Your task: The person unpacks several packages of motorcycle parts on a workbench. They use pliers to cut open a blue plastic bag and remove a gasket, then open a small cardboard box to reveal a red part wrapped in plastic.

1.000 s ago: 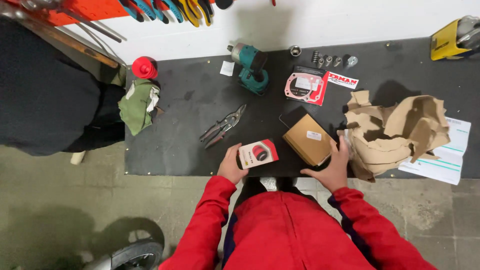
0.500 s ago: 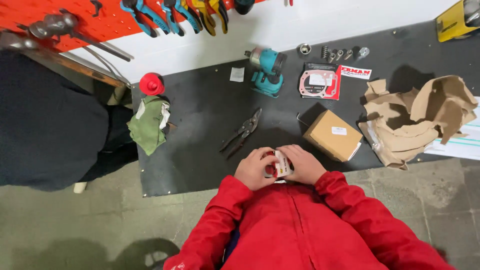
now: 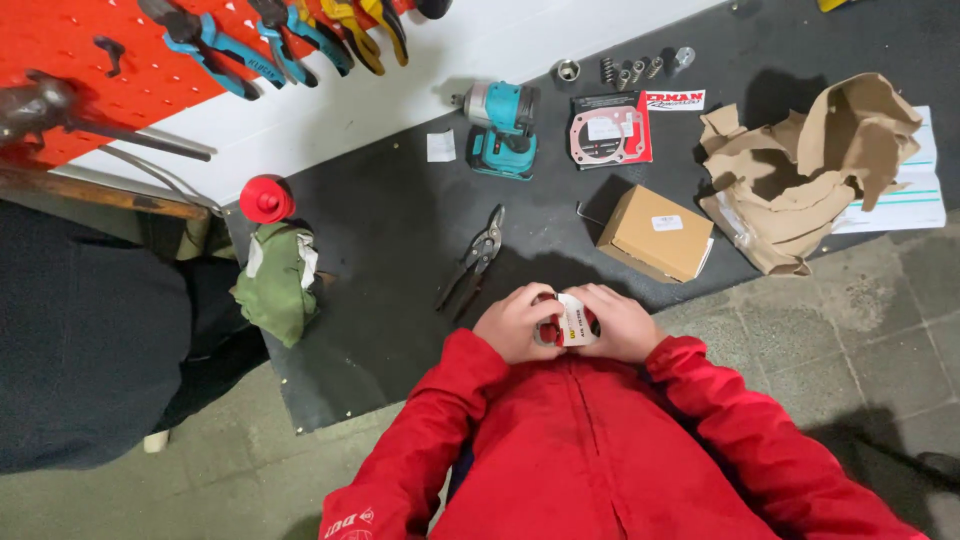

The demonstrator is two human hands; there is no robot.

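Gripping one small packet (image 3: pixel 570 322) between them, the left hand (image 3: pixel 515 322) and right hand (image 3: pixel 622 322) curl shut on either end, close to the chest of a red jacket — white card face, red edges, a round dark window (contents too small to tell). The packet sits at the near edge of a black rubbery mat (image 3: pixel 400 230).

Items on the mat, beyond the hands:
- metal snips (image 3: pixel 475 255), slim, dark handles, just beyond the left hand
- plain brown cardboard box (image 3: pixel 657 232), rectangular, white label
- crumpled brown paper (image 3: pixel 805 165), stiff folds, right
- teal cordless driver (image 3: pixel 503 130), blocky
- flat gasket pack (image 3: pixel 610 130), red backing
- green cloth bundle (image 3: pixel 275 280) — red cap (image 3: pixel 266 198) above it
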